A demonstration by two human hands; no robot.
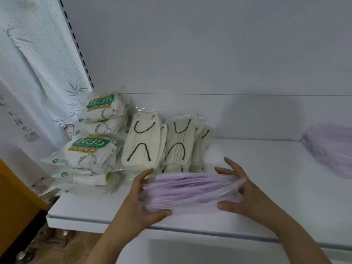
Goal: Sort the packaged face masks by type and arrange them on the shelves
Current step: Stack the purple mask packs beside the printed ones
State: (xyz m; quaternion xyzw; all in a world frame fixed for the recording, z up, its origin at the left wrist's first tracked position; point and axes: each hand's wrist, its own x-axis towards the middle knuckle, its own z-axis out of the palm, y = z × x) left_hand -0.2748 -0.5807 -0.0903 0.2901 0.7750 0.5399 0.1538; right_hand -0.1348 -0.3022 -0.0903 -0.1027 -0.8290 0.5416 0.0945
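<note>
A clear-wrapped stack of purple masks (190, 189) lies near the front of the white shelf (266, 197). My left hand (141, 202) grips its left end and my right hand (242, 189) grips its right end, both touching the pack. Behind it lean cream masks with black ear loops (144, 141) in clear bags. To their left, N95 packs (89, 149) with green labels are piled in two stacks. Another purple mask pile (331, 147) sits at the shelf's far right, blurred.
The shelf's back panel (209, 54) rises behind the packs. A white patterned curtain (34, 82) hangs at the left, beside a slotted shelf upright (78, 46). An orange panel (13, 197) stands at the lower left.
</note>
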